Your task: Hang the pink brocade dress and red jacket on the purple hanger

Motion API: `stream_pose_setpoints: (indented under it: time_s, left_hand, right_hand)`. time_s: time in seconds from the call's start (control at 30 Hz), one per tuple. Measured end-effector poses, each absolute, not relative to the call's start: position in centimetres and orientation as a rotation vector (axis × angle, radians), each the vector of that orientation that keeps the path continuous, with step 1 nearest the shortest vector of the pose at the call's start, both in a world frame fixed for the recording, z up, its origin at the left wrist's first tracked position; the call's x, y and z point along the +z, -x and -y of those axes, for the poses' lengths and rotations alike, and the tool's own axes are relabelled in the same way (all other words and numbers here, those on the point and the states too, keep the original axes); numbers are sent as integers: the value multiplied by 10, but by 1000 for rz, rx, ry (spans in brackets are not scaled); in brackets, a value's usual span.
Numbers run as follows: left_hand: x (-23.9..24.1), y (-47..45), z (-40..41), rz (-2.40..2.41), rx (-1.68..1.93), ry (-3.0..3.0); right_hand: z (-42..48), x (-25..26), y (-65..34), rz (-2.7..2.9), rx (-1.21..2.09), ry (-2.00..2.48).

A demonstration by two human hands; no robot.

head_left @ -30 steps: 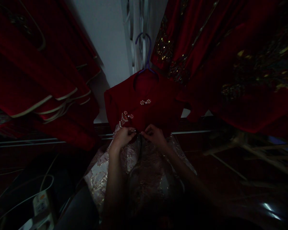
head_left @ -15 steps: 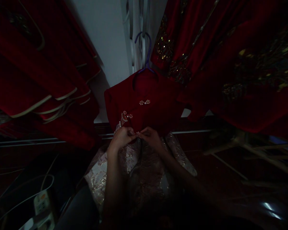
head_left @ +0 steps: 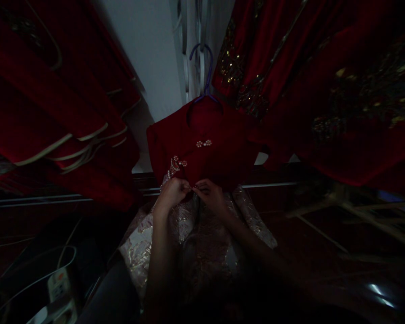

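A short red jacket (head_left: 175, 135) hangs on a purple hanger (head_left: 209, 67) in front of me. One beaded clasp (head_left: 204, 143) joins its front below the neckline, and a pearl ornament with hanging strands (head_left: 176, 164) sits lower on its left side. At the jacket's bottom front edge, my left hand (head_left: 173, 192) and my right hand (head_left: 209, 194) meet with fingers pinched. Between the fingertips is another small beaded clasp, mostly covered by them. Below the jacket hangs pale pink fabric with a shiny metallic pattern (head_left: 185, 220).
Red garments with gold trim (head_left: 70, 112) hang at the left. Red garments with sequins (head_left: 256, 90) hang at the right. A power strip with a white cable (head_left: 61, 288) lies at lower left. A wooden frame (head_left: 340, 202) stands at right.
Both hands stay at the jacket's lower front edge. The fingers have shifted slightly, and less of the small beaded clasp shows between them.
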State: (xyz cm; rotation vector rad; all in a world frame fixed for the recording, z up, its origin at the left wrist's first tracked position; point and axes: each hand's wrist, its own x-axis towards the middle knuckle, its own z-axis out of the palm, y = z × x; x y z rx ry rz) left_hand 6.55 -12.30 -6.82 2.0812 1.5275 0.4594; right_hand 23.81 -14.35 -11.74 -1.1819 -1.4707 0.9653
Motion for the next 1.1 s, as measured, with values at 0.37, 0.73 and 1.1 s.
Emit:
stream_pose_setpoints:
  time_s: [0.37, 0.73, 1.1]
  left_hand:
    - [-62, -65, 125, -1717, 476, -2141]
    - [-66, -40, 124, -1539, 670, -1890]
    - [-92, -48, 120, -1338, 537, -1846]
  right_hand:
    - [148, -120, -231, 1506, 895, 1181]
    - [134, -83, -267, 1513, 594, 1283]
    - [130, -90, -271, 1665, 770, 1284]
